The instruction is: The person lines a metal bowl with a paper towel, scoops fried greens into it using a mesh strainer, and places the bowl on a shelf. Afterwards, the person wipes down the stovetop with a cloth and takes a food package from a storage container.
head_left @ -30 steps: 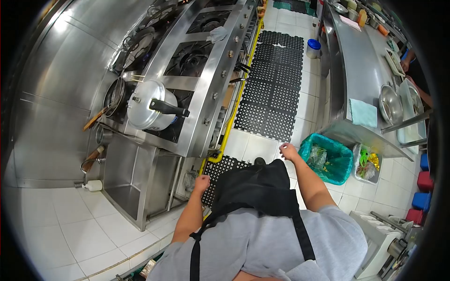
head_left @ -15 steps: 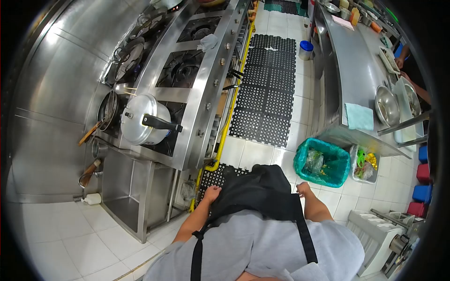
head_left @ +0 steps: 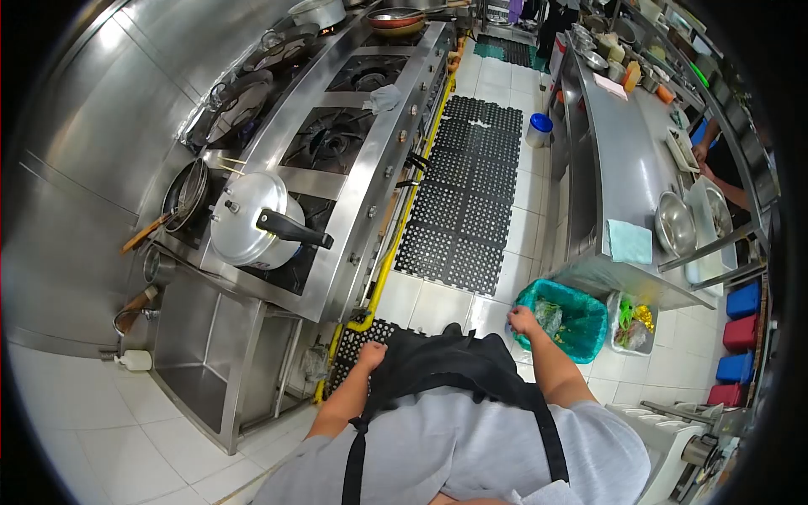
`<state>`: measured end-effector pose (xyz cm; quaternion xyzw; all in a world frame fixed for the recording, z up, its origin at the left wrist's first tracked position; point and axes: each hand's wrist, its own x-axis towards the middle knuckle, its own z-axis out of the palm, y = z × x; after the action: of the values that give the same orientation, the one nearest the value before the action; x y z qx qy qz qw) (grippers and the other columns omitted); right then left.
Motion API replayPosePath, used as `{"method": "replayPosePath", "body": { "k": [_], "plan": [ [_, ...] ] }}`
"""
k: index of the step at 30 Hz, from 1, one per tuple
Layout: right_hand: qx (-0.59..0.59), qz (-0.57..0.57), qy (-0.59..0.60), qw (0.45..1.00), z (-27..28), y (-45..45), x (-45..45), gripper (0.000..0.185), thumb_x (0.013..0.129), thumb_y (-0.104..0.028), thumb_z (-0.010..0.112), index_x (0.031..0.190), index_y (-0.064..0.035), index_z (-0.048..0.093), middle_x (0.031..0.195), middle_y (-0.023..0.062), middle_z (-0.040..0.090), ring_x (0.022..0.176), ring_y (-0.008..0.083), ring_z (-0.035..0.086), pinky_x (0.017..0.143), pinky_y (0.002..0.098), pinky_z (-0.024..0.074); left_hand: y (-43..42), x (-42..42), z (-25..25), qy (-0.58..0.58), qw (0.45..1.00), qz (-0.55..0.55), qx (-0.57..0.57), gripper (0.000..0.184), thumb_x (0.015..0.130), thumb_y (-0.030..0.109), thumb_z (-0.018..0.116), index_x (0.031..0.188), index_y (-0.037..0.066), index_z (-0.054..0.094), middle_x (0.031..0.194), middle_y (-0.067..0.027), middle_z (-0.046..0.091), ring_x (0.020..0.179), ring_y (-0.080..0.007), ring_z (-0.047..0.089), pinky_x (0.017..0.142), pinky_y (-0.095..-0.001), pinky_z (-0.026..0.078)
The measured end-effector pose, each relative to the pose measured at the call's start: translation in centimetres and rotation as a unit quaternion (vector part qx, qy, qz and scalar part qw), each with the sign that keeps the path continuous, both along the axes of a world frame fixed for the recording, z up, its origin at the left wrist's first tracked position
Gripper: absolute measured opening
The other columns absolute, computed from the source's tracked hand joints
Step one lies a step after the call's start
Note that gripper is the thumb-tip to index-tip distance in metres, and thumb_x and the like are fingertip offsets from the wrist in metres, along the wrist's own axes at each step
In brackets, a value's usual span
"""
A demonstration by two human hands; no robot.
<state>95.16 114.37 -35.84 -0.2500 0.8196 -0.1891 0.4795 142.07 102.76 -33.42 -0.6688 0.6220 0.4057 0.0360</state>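
Head view: nearest you are your grey shirt and black apron. Your hands are well apart from each other, fingers curled in; you cannot tell how tightly either one is closed. Your left hand hangs just beside the apron, near a black perforated mat. Your right hand overlaps the near edge of the green-lined bin, which holds clear plastic; you cannot tell whether they touch. Right of that bin stands a pale tub with greens and a yellow wrapper. On your left is a steel sink; past it, a lidded pressure cooker sits on the stove. On your right, the steel table carries a pale blue cloth and a metal bowl, with another person's hand at its far side. Farther down the aisle, a blue-lidded container stands on the floor
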Motion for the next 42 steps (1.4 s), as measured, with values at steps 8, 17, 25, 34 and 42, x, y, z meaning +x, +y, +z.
{"method": "replayPosePath", "body": {
  "k": [8, 17, 25, 34, 42],
  "plan": [
    [0.088, 0.045, -0.008, 0.995, 4.1, -0.1, 4.5, 0.028, 0.082, -0.022, 0.055, 0.099, 0.0008, 0.059, 0.077, 0.0117, 0.065, 0.058, 0.0193, 0.064, 0.047, 0.0340, 0.0525, -2.2, 5.5, -2.5, 0.103, 0.975, 0.088, 0.175, 0.030, 0.083, 0.031, 0.061, 0.078, 0.002, 0.066, 0.071, -0.0101, 0.065, 0.061, -0.0190, 0.063, 0.049, -0.0335, 0.048],
    [0.100, -0.081, -0.021, 0.991, 2.7, 3.4, 4.3, 0.030, 0.082, -0.022, 0.054, 0.098, 0.0016, 0.062, 0.078, 0.0131, 0.066, 0.062, 0.0237, 0.066, 0.051, 0.0391, 0.0553, -5.9, 7.6, -2.5, 0.061, 0.962, 0.062, 0.260, 0.025, 0.087, 0.030, 0.056, 0.090, 0.006, 0.060, 0.070, -0.0053, 0.060, 0.051, -0.0169, 0.055, 0.045, -0.0326, 0.045],
    [0.161, -0.051, -0.048, 0.984, -2.0, -1.6, -3.0, 0.030, 0.076, -0.018, 0.050, 0.075, 0.0079, 0.064, 0.067, 0.0209, 0.065, 0.057, 0.0288, 0.066, 0.051, 0.0390, 0.0539, -13.6, -4.9, 0.5, 0.191, 0.950, 0.101, 0.225, 0.021, 0.086, 0.027, 0.058, 0.085, 0.006, 0.060, 0.063, -0.0032, 0.057, 0.049, -0.0146, 0.053, 0.043, -0.0300, 0.042],
    [-0.003, 0.001, -0.012, 1.000, -0.2, -20.2, -20.0, 0.030, 0.082, -0.021, 0.053, 0.086, 0.0057, 0.064, 0.065, 0.0120, 0.063, 0.051, 0.0189, 0.062, 0.045, 0.0341, 0.0513, -25.5, -23.3, 0.0, 0.183, 0.977, 0.037, 0.107, 0.023, 0.085, 0.021, 0.061, 0.088, -0.001, 0.064, 0.071, -0.0066, 0.063, 0.058, -0.0126, 0.058, 0.051, -0.0272, 0.045],
    [-0.007, -0.153, -0.097, 0.983, 1.1, -28.4, -25.3, 0.026, 0.086, -0.022, 0.053, 0.102, -0.0020, 0.059, 0.083, 0.0113, 0.066, 0.058, 0.0194, 0.062, 0.047, 0.0362, 0.0521, -29.5, -28.7, -0.7, 0.069, 0.988, -0.137, 0.014, 0.034, 0.084, 0.031, 0.062, 0.094, -0.001, 0.066, 0.088, -0.0131, 0.068, 0.084, -0.0233, 0.064, 0.078, -0.0335, 0.048]
  ]
}}
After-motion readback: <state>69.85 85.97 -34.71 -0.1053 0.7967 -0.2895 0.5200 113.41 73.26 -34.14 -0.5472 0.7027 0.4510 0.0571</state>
